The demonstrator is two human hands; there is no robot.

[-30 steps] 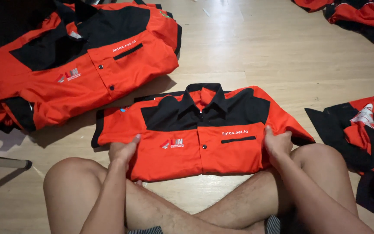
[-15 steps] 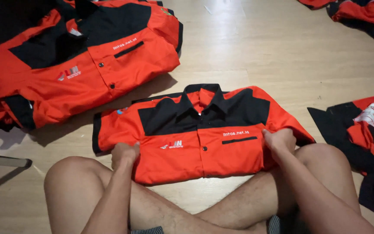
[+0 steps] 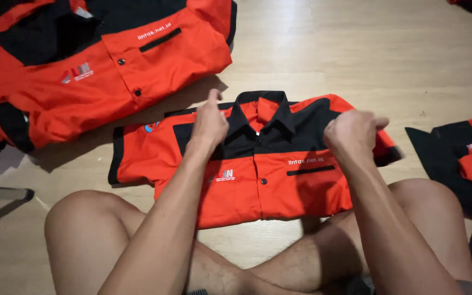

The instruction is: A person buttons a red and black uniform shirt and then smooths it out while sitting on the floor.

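An orange and black buttoned work shirt (image 3: 258,186) lies face up on the wooden floor in front of my crossed legs. My left hand (image 3: 210,123) rests on its left shoulder beside the black collar, fingers curled onto the cloth and thumb raised. My right hand (image 3: 353,131) is closed in a fist on the cloth at the shirt's right shoulder. The left sleeve (image 3: 137,155) lies spread flat. The right sleeve is mostly hidden behind my right hand.
A pile of similar orange and black shirts (image 3: 83,71) lies at the upper left. More orange and black garments (image 3: 465,158) lie at the right edge. My bare knees (image 3: 88,229) frame the shirt's lower hem. Pale wooden floor (image 3: 329,49) stretches beyond.
Both hands have moved from the shirt's lower side edges up to its shoulders. The view has tilted closer to the shirt.
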